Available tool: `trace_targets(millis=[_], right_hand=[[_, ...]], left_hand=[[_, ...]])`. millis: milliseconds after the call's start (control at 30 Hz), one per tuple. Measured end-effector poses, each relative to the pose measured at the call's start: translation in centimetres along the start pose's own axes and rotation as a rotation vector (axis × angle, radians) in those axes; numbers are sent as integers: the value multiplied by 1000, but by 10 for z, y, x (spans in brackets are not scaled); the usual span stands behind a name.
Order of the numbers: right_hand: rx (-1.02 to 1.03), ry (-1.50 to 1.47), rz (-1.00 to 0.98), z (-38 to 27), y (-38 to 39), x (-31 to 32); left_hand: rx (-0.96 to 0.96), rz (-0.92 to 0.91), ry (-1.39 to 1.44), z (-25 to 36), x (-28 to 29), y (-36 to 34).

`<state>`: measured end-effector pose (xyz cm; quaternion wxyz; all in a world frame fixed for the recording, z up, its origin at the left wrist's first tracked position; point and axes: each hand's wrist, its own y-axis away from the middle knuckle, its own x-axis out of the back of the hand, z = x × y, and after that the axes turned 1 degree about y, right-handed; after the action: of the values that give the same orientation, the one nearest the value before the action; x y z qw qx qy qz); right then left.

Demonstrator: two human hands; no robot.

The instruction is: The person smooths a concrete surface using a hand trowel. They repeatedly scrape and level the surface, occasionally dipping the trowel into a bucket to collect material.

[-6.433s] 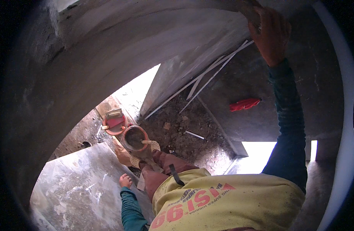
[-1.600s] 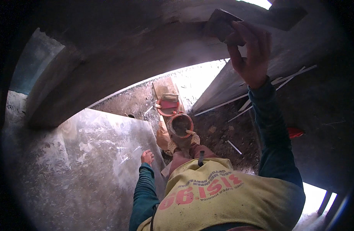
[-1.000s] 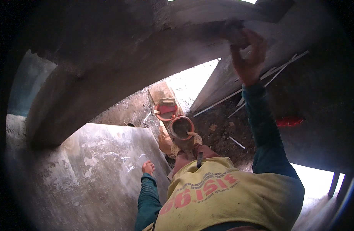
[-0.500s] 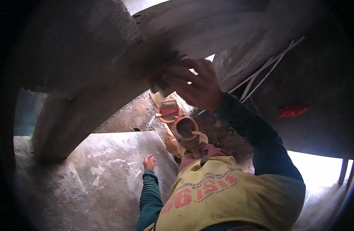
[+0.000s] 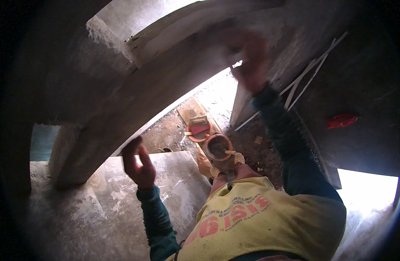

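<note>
A curved grey concrete or plaster beam [image 5: 165, 82] crosses in front of me. My right hand [image 5: 250, 61] is raised against or close to its surface on the right. Motion smears its fingers, so whether it holds anything cannot be made out. My left hand [image 5: 140, 165] is up at the beam's lower edge, thumb and fingers apart, with nothing visible in it. Whether its fingertips touch the edge is unclear.
Below stand an orange-rimmed bucket [image 5: 218, 147] with a light handle in it and a reddish basin [image 5: 199, 131] with a float-like tool on top. A pale slab [image 5: 165, 178] lies to the left. Thin white strips [image 5: 311, 71] and a red item [image 5: 342, 121] are at right.
My right hand has swept rightward along the beam and is now blurred. My left hand has risen from above the slab to the beam's lower edge. The view has shifted slightly.
</note>
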<state>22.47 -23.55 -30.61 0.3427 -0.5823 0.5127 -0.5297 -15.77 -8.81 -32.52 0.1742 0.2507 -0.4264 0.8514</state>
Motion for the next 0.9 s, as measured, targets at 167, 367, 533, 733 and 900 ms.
trace_targets(millis=[167,367,533,733,900], right_hand=[[212,-63,-180,-95,31,-26],[27,38,94,38,-2,39],[-91,149,140,111,-12,61],[-63,142,130,112,-23,55],[172,106,-116,5,8,6]], left_hand=[[-439,444,-188,32,-9,-98],[-709,570,-526,52,-14,-152],[-649,653,-461,51,-39,-163],[-503,770,-464,27,-55,-168],[-531,777,-465,19,-54,-169]])
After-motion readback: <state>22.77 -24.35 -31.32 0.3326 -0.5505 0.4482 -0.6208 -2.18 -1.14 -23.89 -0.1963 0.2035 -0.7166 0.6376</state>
